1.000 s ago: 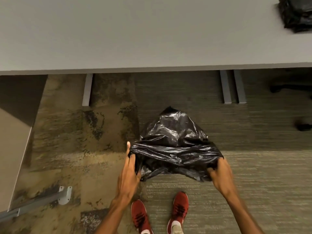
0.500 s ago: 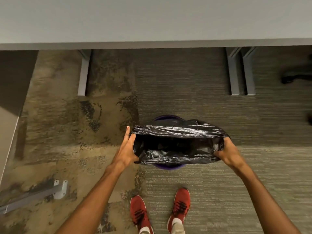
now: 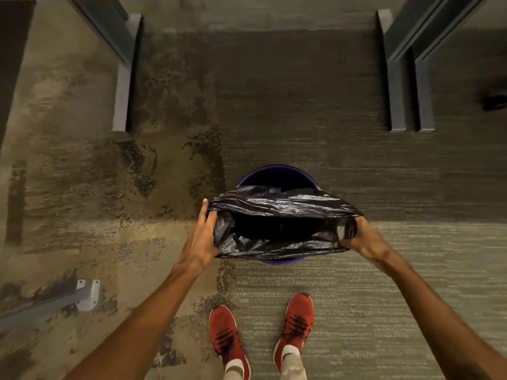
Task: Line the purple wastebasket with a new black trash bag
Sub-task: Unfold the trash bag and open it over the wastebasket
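Note:
The purple wastebasket (image 3: 275, 175) stands on the carpet in front of my feet; only its far rim and a sliver of its near rim show. A black trash bag (image 3: 285, 205) is stretched open over it, its mouth facing up and its dark inside sunk into the basket. My left hand (image 3: 201, 238) grips the bag's left edge. My right hand (image 3: 363, 238) grips the right edge. The bag hides most of the basket.
Grey desk legs stand on the carpet at the far left (image 3: 122, 75) and far right (image 3: 403, 78). A grey metal foot with a white bracket (image 3: 87, 294) lies at the near left. My red shoes (image 3: 226, 338) stand just behind the basket. A dark object (image 3: 493, 102) sits far right.
The crumpled bag has been pulled wide open and lowered over the basket. My view has tilted down, so the desk top has left the frame.

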